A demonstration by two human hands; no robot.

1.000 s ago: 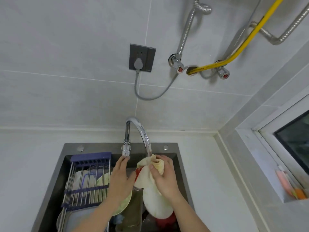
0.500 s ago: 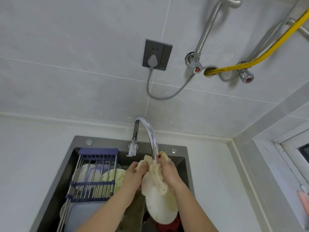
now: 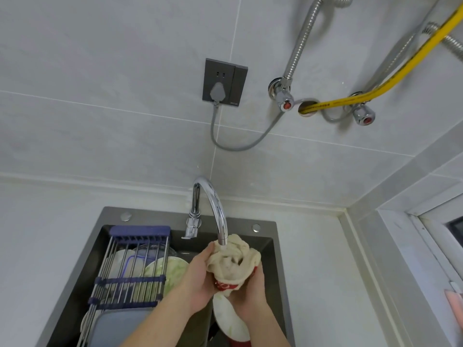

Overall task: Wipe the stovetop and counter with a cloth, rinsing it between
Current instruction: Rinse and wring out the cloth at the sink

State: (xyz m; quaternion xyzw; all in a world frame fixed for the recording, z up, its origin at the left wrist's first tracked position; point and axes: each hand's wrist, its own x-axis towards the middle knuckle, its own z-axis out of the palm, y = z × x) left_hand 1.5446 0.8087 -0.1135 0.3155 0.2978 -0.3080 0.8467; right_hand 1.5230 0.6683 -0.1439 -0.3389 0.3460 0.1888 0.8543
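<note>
Both hands are gripping the cream cloth, bunched with a red patch at its lower edge: I am seeing the left hand clasping its left side and the right hand cupping it from below, directly under the faucet spout, over the dark sink beside the dish rack.

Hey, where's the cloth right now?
In the head view, the cloth is bunched up at lower centre, held between the left hand and right hand just under the faucet spout, above the sink.
</note>
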